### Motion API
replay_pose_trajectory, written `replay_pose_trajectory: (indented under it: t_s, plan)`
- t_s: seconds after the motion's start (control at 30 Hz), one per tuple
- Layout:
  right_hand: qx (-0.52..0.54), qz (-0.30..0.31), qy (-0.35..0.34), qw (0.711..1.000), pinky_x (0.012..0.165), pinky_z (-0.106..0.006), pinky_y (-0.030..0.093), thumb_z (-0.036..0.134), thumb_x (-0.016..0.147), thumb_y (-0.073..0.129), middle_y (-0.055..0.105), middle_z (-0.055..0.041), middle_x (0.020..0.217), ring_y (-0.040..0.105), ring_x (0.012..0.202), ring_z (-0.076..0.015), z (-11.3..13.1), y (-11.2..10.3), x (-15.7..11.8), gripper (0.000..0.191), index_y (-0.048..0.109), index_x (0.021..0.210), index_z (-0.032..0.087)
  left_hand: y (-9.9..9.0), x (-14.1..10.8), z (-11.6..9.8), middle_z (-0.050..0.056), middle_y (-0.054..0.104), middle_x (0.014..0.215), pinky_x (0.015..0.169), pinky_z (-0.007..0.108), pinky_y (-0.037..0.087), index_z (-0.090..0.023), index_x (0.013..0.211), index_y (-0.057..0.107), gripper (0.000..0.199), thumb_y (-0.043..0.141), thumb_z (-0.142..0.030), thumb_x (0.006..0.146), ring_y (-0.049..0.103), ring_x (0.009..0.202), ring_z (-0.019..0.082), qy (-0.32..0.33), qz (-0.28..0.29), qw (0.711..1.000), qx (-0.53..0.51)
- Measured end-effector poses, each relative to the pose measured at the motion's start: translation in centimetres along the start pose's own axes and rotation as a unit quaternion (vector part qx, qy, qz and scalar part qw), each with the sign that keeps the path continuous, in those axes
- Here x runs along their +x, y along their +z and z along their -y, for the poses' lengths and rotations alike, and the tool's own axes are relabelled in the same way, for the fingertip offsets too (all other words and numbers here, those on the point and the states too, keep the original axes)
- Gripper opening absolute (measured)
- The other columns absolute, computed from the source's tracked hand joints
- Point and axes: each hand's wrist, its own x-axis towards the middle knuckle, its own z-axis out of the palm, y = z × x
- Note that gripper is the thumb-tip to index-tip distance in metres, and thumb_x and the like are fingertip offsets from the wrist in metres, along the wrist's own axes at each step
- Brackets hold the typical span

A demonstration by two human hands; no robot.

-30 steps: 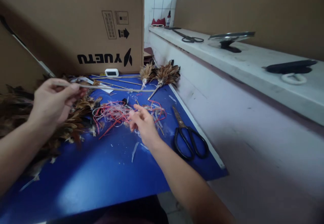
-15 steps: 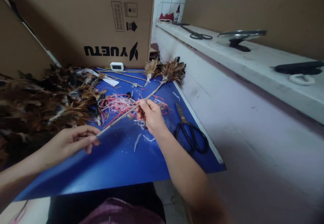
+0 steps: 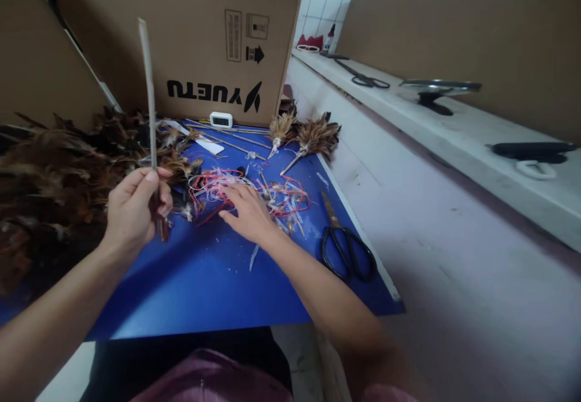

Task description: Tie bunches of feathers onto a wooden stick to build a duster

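Cardboard box (image 3: 181, 32) stands at back of blue mat (image 3: 200, 281). Feather pile (image 3: 49, 178) covers mat's left side. Black scissors (image 3: 345, 244) lie at right edge, well apart from both hands. 2 small feather dusters (image 3: 308, 135) lie near box. Left hand (image 3: 136, 208) grips thin stick (image 3: 149, 105), long axis upright, tip up. Right hand (image 3: 245, 211) flat, fingers spread, palm down, holding nothing, touching red and white string tangle (image 3: 218, 187). Tangle sits between both hands, just right of stick's lower end; right hand nearer.
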Motion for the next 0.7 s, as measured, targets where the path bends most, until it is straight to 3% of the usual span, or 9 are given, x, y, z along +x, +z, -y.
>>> replay_pose_trajectory:
  t_s: [0.13,0.2,0.3,0.53,0.63,0.7]
  plan:
    - [-0.117,0.06,-0.066,0.989,0.108,-0.048,0.025,0.04,0.091,0.052,0.043,-0.0091,0.144,0.03,0.135,-0.0279,0.6,2.2,2.8,0.045,0.05,0.133,0.023,-1.0,0.8,1.1,-0.003,0.051,0.05,0.036,0.022,0.033,-0.017,0.083,0.067,0.01,0.062,-0.025,0.08,0.042,0.037,0.009,0.082,-0.044,0.996,-0.006]
    - [-0.14,0.078,-0.078,0.984,0.108,-0.048,0.025,0.039,0.096,0.042,0.046,-0.0079,0.142,0.033,0.133,-0.0271,-0.3,3.0,4.0,0.039,0.053,0.13,0.024,-1.7,0.9,1.7,-0.003,0.051,0.05,0.036,0.022,0.034,-0.017,0.083,0.067,0.011,0.062,-0.026,0.08,0.043,0.037,0.009,0.083,-0.063,0.995,-0.001]
    - [-0.153,0.085,-0.044,0.984,0.106,-0.045,0.027,0.037,0.099,0.034,0.049,-0.0068,0.14,0.039,0.129,-0.0261,-2.9,3.3,5.0,0.039,0.053,0.131,0.024,-2.6,0.9,1.9,-0.003,0.052,0.049,0.035,0.022,0.032,-0.017,0.083,0.067,0.012,0.063,-0.027,0.079,0.043,0.035,0.009,0.083,-0.082,0.993,0.008]
    - [-0.201,0.088,0.046,0.975,0.104,-0.044,0.032,0.034,0.098,0.034,0.044,-0.0082,0.146,0.04,0.129,-0.0267,-8.9,0.8,5.8,0.041,0.052,0.133,0.022,-2.9,1.1,1.8,-0.004,0.052,0.049,0.034,0.022,0.031,-0.014,0.086,0.066,0.012,0.059,-0.023,0.082,0.043,0.035,0.009,0.105,-0.08,0.991,0.005]
    - [-0.232,0.066,0.078,0.967,0.103,-0.048,0.032,0.031,0.095,0.042,0.045,-0.0103,0.144,0.04,0.129,-0.0293,-8.5,-0.7,6.3,0.037,0.057,0.128,0.021,-3.1,1.2,2.0,-0.003,0.053,0.049,0.033,0.022,0.031,-0.013,0.088,0.065,0.013,0.06,-0.024,0.083,0.043,0.035,0.009,0.104,-0.077,0.992,-0.005]
    - [-0.257,0.009,0.079,0.963,0.103,-0.051,0.03,0.025,0.093,0.045,0.047,-0.0128,0.141,0.037,0.131,-0.0325,-6.4,-1.3,6.5,0.034,0.061,0.121,0.018,-3.2,1.3,2.2,-0.003,0.053,0.049,0.033,0.022,0.032,-0.012,0.088,0.065,0.013,0.06,-0.023,0.083,0.043,0.035,0.009,0.1,-0.074,0.992,-0.009]
